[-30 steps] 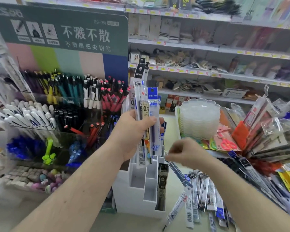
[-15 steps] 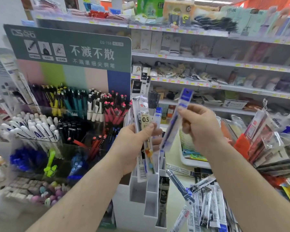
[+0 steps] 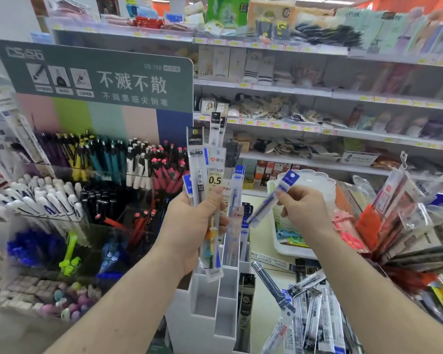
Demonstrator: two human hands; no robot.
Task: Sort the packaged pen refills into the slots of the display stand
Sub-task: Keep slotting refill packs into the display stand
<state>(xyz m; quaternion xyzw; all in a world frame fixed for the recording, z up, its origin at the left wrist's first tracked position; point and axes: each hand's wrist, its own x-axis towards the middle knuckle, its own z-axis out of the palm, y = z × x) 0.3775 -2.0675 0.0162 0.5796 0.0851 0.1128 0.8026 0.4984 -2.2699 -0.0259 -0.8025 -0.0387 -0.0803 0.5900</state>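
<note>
Pinching one blue-topped refill packet [image 3: 271, 199] in my right hand [image 3: 301, 213]; my left hand [image 3: 189, 226] clamps the fanned bundle [image 3: 212, 190]; light, floppy, slippery sleeves, best held mid-length.

A fanned bunch of packaged refills [image 3: 210, 180] stands upright at centre, clear sleeves, 1 marked 0.5. Just right of it, 1 blue-topped refill pack [image 3: 274, 198] tilts, top to the right. Below stands the white stepped display stand [image 3: 207, 310], 1 black pack [image 3: 244, 310] in its right slot. Loose packs [image 3: 315, 318] lie near right.
</note>
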